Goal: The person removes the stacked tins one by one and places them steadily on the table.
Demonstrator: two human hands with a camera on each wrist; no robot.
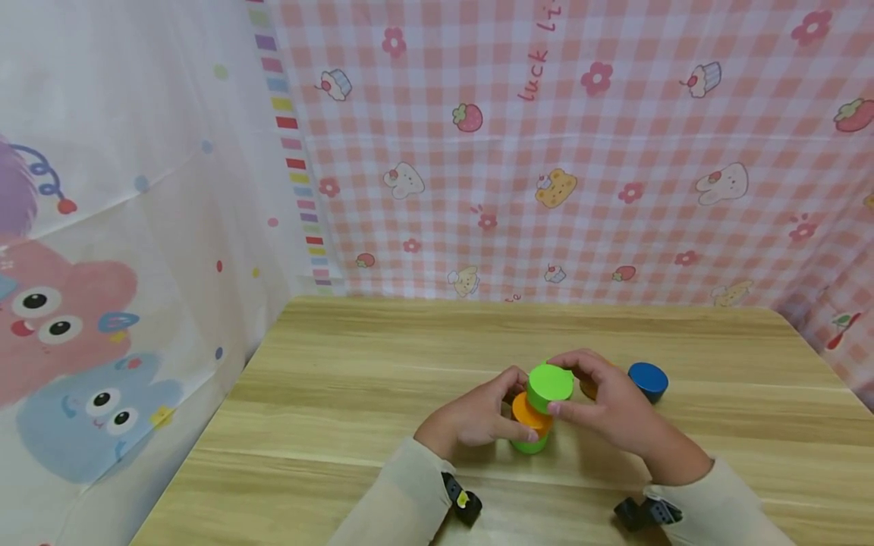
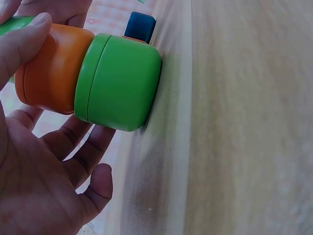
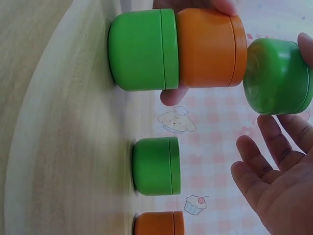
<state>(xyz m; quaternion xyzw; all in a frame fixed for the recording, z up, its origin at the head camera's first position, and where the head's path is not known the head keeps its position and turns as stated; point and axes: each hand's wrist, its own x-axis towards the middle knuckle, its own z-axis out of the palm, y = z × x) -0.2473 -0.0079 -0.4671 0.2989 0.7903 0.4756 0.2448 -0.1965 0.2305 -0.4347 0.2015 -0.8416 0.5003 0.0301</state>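
A green jar (image 3: 139,50) stands on the tabletop with an orange jar (image 3: 205,47) stacked on it. My left hand (image 1: 480,415) grips the orange jar, thumb on the near side and fingers behind. My right hand (image 1: 617,413) holds a second green jar (image 1: 549,388) by its upper part, between thumb and fingers. In the right wrist view this jar is slightly tilted and off-centre, its base right at the orange jar's lid. The other fingers of the right hand (image 3: 288,186) are spread away from it.
Behind the right hand stand a blue jar (image 1: 649,381) and an orange jar (image 1: 588,388), partly covered by that hand. Another green jar (image 3: 155,166) shows in the right wrist view. The wooden table (image 1: 341,364) meets a checked cloth (image 1: 437,152) at its far edge.
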